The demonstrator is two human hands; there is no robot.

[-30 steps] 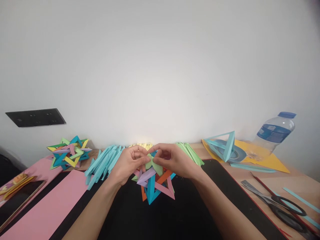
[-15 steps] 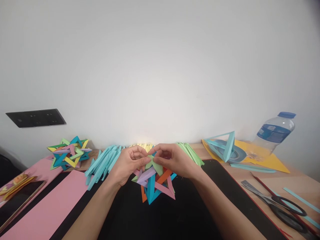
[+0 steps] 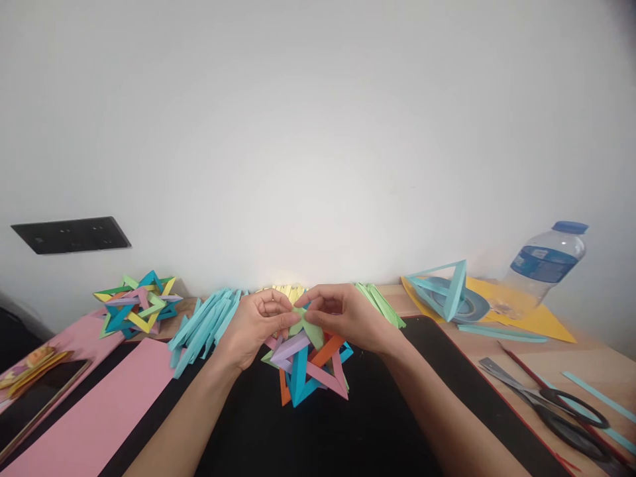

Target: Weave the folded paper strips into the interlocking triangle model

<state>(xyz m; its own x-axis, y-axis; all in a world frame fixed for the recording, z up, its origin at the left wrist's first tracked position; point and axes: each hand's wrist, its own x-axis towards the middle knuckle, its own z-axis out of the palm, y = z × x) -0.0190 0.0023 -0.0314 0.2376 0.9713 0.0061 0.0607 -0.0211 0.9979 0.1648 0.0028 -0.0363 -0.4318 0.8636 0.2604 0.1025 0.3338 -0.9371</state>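
Since the earlier frame, the paper star [image 3: 299, 371] has turned a little between the hands, and its lower tip is slightly more to the left. The left hand [image 3: 251, 328] and the right hand [image 3: 360, 321] both pinch its green top [image 3: 313, 334] between thumb and fingers, perhaps to keep these folds close together; the other points remain free below. Whether the star touches the black mat [image 3: 318, 440], I cannot tell. Blue strips [image 3: 206, 331] lie just beside the left hand, and green strips [image 3: 381, 306] behind the right, probably for easy reach. Both hands have almost the same pose as before.
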